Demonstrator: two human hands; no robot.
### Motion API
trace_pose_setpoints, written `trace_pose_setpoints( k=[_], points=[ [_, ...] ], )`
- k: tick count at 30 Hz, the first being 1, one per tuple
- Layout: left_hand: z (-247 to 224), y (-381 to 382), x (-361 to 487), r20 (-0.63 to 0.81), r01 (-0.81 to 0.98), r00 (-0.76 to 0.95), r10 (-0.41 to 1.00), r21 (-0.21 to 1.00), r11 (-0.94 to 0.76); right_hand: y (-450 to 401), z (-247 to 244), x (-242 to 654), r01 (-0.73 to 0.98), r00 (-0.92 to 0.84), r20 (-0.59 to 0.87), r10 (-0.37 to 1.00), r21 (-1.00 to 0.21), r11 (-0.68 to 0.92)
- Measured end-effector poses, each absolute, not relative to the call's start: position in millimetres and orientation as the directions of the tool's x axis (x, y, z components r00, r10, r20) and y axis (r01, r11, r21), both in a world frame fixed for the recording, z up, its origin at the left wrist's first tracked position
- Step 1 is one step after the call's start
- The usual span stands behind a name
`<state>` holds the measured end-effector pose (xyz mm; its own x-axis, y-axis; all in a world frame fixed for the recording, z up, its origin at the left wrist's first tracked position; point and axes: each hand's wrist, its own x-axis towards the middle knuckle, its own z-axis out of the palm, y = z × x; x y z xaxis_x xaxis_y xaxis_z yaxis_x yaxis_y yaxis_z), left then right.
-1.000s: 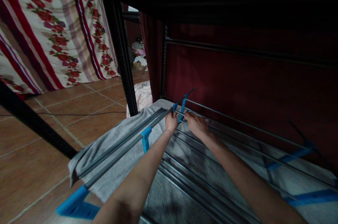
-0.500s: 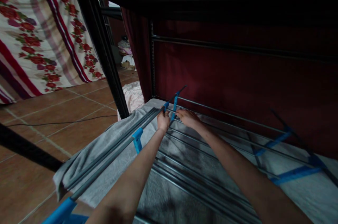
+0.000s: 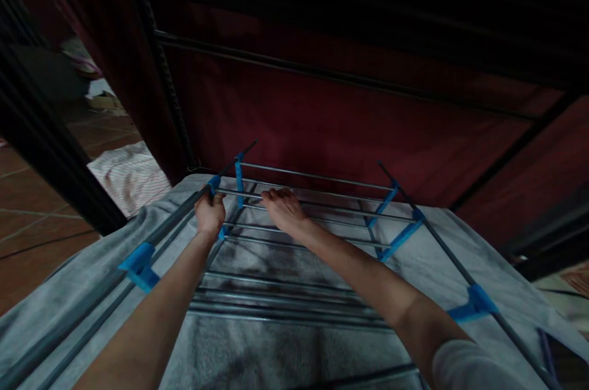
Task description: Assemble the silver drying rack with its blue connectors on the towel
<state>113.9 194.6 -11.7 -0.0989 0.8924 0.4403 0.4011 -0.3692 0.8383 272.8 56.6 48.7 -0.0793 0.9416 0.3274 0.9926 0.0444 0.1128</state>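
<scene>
A partly built rack of grey metal tubes and blue plastic connectors lies on a grey blanket. My left hand is closed at a blue connector on the rack's left side, its fingertips partly hidden. Just to its right, my right hand has its fingers curled over a thin metal tube that runs across to the right side frame. Another blue connector sits nearer me on the left, beside my left forearm. Several loose metal tubes lie side by side beneath my arms.
Dark red cloth hangs behind the rack, crossed by a black metal bar. A black post stands at the left, by a striped cloth and tiled floor. At lower right lies a dark flat object.
My view has swung to the right, bringing the rack's right side fully into sight. My right hand is now farther along the tube from my left hand, which stays at the connector.
</scene>
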Motion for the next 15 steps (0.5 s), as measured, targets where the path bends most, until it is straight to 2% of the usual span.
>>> trace_pose_setpoints(
  k=[15],
  points=[
    [-16.7, 202.1, 111.7, 0.495, 0.431, -0.078, 0.865, 0.799, -0.418, 64.3, 50.4, 288.1, 0.992, -0.125, 0.248, 0.961, 0.006, 0.128]
  ],
)
